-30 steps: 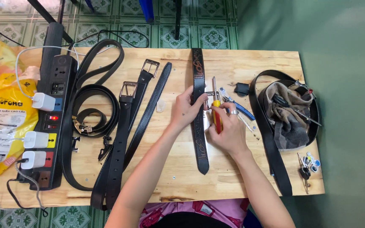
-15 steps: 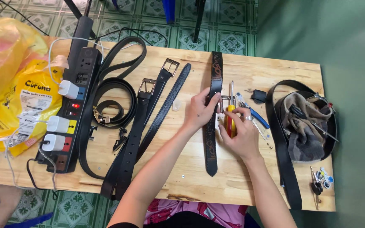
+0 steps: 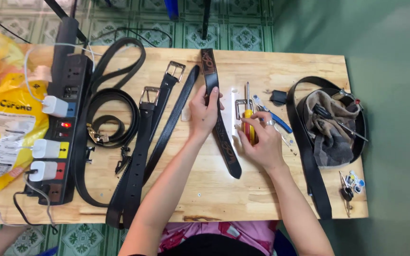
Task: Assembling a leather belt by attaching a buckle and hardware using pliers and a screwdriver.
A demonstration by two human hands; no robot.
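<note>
Left hand pins embossed belt; right hand grips screwdriver.
Left grip closed on strap, steadying it flat on tabletop; right grip closed on yellow handle, tip by loose buckle.

arms: both bare, no sleeves in view | left hand: nothing worn | right hand: silver ring on one finger | wrists: no watch or band | clothing: pink patterned garment over dark lap at near edge
</note>
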